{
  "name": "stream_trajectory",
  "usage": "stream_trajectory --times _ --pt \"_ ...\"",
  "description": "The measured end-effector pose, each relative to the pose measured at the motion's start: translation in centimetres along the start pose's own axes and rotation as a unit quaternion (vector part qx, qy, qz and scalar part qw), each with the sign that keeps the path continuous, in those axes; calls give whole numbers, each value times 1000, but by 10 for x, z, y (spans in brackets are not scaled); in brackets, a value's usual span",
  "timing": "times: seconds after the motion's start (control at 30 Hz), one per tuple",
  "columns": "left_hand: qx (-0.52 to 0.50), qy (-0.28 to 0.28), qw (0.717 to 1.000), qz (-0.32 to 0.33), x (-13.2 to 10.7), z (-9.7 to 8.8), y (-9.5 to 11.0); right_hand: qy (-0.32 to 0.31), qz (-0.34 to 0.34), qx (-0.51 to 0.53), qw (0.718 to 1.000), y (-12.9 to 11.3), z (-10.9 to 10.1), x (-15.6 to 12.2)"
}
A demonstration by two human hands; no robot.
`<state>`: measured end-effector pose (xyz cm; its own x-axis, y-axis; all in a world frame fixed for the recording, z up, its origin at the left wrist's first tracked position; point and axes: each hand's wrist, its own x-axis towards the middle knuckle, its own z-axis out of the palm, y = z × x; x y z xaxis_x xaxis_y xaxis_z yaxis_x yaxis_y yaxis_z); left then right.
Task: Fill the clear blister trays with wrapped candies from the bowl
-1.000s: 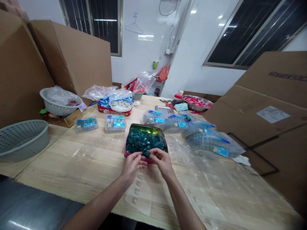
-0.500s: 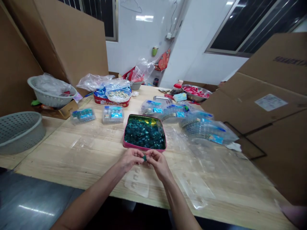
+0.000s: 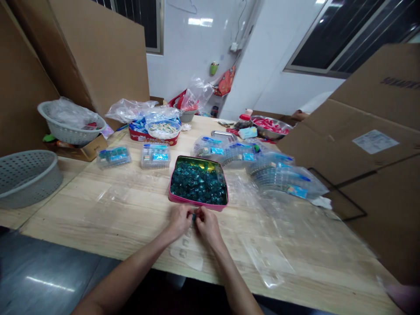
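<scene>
Wooden table (image 3: 98, 214) with pink tin (image 3: 198, 206)

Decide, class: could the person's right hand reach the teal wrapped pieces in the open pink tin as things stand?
Probably yes. The right hand sits just in front of the pink tin, with nothing standing between them and no lid on top. It would likely first need to release the small teal piece it pinches with the left hand.

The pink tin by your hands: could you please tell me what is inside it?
The pink tin is heaped with teal wrapped candies, with a gold patch at the far end. They cover its floor, which cannot be seen.
</scene>
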<state>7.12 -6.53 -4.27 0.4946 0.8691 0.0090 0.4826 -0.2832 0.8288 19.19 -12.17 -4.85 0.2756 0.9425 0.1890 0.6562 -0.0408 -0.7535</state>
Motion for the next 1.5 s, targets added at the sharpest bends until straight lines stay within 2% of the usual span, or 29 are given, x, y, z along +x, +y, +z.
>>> stream_trajectory --times 0.13,0.27,0.37,0.47,0.57,0.63,0.73,0.8,0.87,0.97,1.1,1.2,1.37,1.43,1.5 --pt "143 2 989 45 -12 -7 5 -20 -46 -19 999 -10 -13 1" --pt "186 23 982 25 -20 -14 3 14 -94 -7 995 -20 -34 19" --pt "199 39 979 3 -22 -15 3 32 -74 -120 989 -26 -41 43" --pt "194 46 980 -4 -22 -15 4 15 -32 -236 971 -28 -41 64" --pt "161 74 984 3 -23 -17 5 -4 -19 -259 966 -26 -39 73" --pt "120 110 987 16 -24 -20 8 0 -18 -200 980 -23 -40 72" --pt "22 150 987 53 -23 -27 16 3 -5 -11 1000 -20 -41 61" --pt "-69 157 982 79 -20 -31 24 -8 9 115 993 -23 -40 50" --pt "-161 152 972 78 -17 -32 31 -22 19 201 979 -28 -38 39" --pt "-299 128 946 -3 -16 -33 34 -19 19 264 964 -36 -34 25" --pt "-472 31 873 -120 -19 -39 29 9 -33 259 965 -40 -28 13" --pt "-553 -37 813 -179 -21 -46 24 24 -79 236 968 -40 -24 5" --pt "-629 -94 724 -265 -24 -50 19 57 -180 155 970 -48 -22 -8" --pt "-642 -107 706 -279 -27 -49 20 60 -199 144 967 -51 -22 -13" --pt "-640 -98 719 -254 -31 -49 22 70 -164 172 969 -52 -21 -16"
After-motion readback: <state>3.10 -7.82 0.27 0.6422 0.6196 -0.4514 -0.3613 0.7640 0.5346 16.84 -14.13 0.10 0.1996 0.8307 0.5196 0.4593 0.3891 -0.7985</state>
